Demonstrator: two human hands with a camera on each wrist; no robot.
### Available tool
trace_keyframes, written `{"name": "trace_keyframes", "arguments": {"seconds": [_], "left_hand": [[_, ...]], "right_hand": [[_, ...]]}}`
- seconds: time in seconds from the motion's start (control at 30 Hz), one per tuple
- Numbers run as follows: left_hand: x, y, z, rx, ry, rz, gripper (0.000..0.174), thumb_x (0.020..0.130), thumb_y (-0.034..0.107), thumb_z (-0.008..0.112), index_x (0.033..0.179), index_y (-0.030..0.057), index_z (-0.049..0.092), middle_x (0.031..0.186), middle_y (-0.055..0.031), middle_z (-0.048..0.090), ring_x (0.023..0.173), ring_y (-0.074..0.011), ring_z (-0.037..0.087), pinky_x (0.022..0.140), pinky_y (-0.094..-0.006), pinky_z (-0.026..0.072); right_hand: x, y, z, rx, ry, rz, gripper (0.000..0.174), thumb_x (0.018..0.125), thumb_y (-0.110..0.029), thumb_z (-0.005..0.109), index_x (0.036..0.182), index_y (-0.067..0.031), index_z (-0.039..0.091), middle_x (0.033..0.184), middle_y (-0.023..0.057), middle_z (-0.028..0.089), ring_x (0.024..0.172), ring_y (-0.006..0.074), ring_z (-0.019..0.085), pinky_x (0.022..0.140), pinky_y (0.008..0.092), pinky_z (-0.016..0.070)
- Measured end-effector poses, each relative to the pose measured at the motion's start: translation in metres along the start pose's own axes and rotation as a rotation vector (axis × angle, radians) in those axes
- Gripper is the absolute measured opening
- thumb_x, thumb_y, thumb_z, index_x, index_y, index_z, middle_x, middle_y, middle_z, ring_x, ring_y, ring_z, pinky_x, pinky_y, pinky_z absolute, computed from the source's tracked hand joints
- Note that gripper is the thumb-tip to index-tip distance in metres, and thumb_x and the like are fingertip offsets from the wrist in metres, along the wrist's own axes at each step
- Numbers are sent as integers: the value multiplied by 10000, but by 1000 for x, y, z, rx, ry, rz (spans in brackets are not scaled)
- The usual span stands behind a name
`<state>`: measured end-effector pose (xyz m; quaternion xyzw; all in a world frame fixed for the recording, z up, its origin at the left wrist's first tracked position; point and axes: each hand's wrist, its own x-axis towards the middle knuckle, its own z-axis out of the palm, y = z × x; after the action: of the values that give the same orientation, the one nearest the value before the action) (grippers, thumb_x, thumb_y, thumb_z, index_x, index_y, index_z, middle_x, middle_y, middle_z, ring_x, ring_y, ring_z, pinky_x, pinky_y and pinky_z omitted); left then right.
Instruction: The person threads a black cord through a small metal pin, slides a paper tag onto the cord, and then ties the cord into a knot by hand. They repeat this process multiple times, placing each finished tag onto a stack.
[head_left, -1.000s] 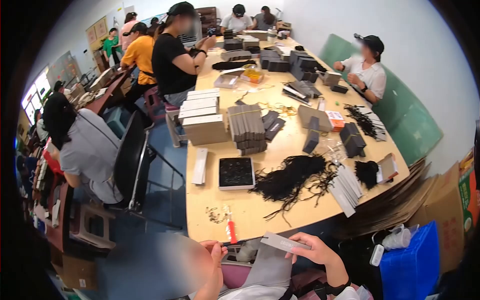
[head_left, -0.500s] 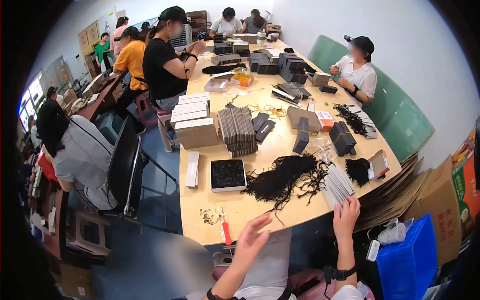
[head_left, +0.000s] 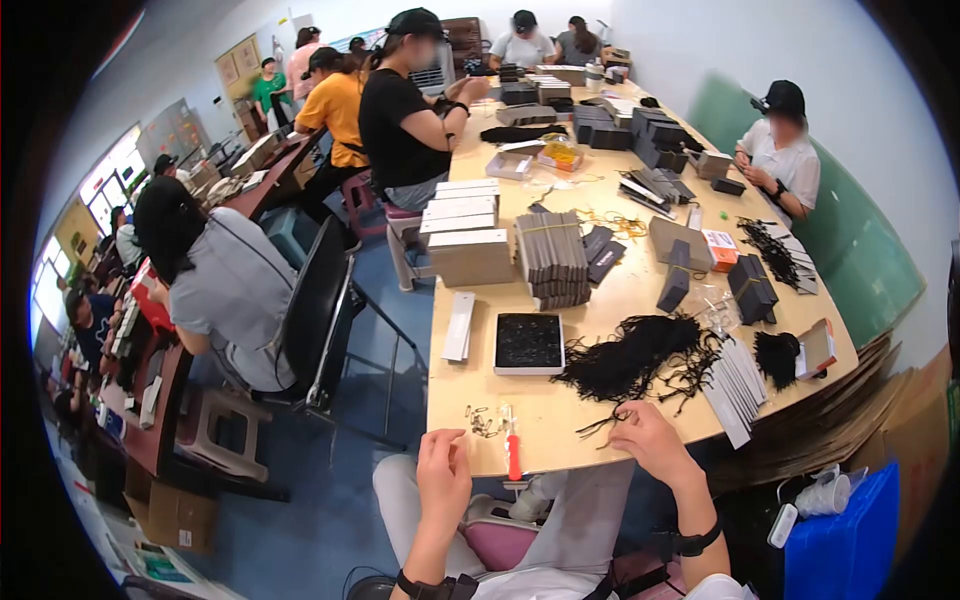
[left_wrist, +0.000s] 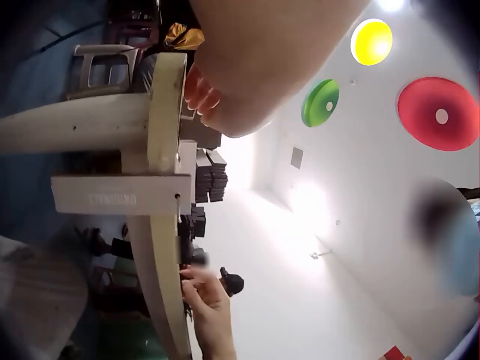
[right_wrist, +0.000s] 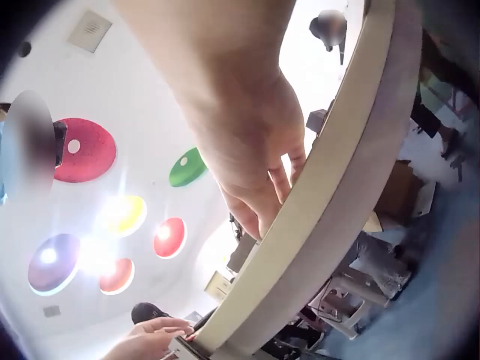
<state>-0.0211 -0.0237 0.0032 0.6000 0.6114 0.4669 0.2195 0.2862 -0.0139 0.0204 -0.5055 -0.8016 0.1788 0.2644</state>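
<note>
My left hand (head_left: pixel 445 470) is at the near table edge, fingers loosely bent and nothing visible in them. Thumb and fingertips of my right hand (head_left: pixel 650 440) pinch the end of a black cord (head_left: pixel 596 429) on the tabletop. That cord trails from a tangled heap of black cords (head_left: pixel 640 352). Between the hands, a red-handled tool (head_left: pixel 514 457) lies with its tip over the edge. Just below it, in the left wrist view, a grey printed tag (left_wrist: pixel 124 195) with a hole hangs upright against the table edge.
Small metal pins (head_left: pixel 484 422) lie left of the tool. A box of black pieces (head_left: pixel 529 345), fanned grey tags (head_left: pixel 737 385) and stacked tags (head_left: pixel 552 258) stand farther in. A blue bin (head_left: pixel 840 535) is at my right; other people sit around the table (head_left: pixel 600 400).
My right hand held the grey tag a second ago, then moved forward empty; now it is at the black cords. The left hand rose, then came back to the table edge.
</note>
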Motion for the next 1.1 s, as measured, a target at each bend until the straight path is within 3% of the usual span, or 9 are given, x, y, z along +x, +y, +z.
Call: {"name": "trace_keyframes", "arguments": {"seconds": [0.1,0.17,0.27,0.37,0.53,0.7,0.87,0.97,1.1], "left_hand": [[11,-11,1,95,3,22,183,831,-24,563,1004,17,603,952,-110,546,675,-180,568,573,-285,446],[22,-11,5,248,-9,53,149,866,105,568,1008,71,600,970,-89,561,731,-279,621,616,-378,494],[39,-16,10,378,-44,50,117,875,180,575,953,94,590,956,-81,563,754,-317,627,610,-429,493],[45,-14,13,412,-64,16,102,870,187,583,904,91,573,927,-79,554,752,-314,627,607,-426,495],[49,-15,15,435,-76,36,118,868,209,587,889,94,570,908,-75,553,753,-305,625,608,-426,490],[56,-16,18,490,-104,34,118,862,209,582,889,94,570,897,-79,558,761,-305,620,611,-426,485],[60,-17,19,453,-97,-1,134,846,180,604,939,86,583,912,-86,586,776,-308,618,651,-421,481],[66,-4,18,414,-103,56,134,855,148,581,976,94,568,952,-83,578,801,-315,618,665,-435,486],[74,-2,23,497,-200,179,130,859,125,568,987,99,560,992,-81,561,824,-322,616,675,-448,489]], "right_hand": [[0,0,9,-21,7,5,120,753,-45,689,856,-44,628,1049,105,530,756,219,552,681,315,470],[-3,-4,16,-41,19,8,114,734,-79,701,801,-53,612,1039,87,536,841,226,548,755,333,451],[-6,-24,21,-225,114,-102,100,720,-132,693,779,-103,618,1075,61,569,1057,252,506,895,400,373],[-7,-51,26,-241,219,-212,95,724,-136,691,784,-121,619,1076,38,572,1093,233,501,908,398,372],[-6,-76,52,10,182,-369,123,745,-111,677,844,-109,604,921,-15,643,938,152,592,914,372,390],[0,-97,80,158,113,-434,144,767,-64,662,905,-73,622,832,26,631,810,196,615,822,331,439],[11,-108,89,719,208,125,127,858,-20,585,981,-18,620,772,71,610,629,138,575,560,239,442],[18,-96,90,661,201,136,141,878,-2,547,1008,7,601,784,39,624,671,67,591,592,213,455],[20,-93,87,658,234,150,113,879,-9,547,966,5,619,741,37,608,655,63,566,588,203,437]]}}
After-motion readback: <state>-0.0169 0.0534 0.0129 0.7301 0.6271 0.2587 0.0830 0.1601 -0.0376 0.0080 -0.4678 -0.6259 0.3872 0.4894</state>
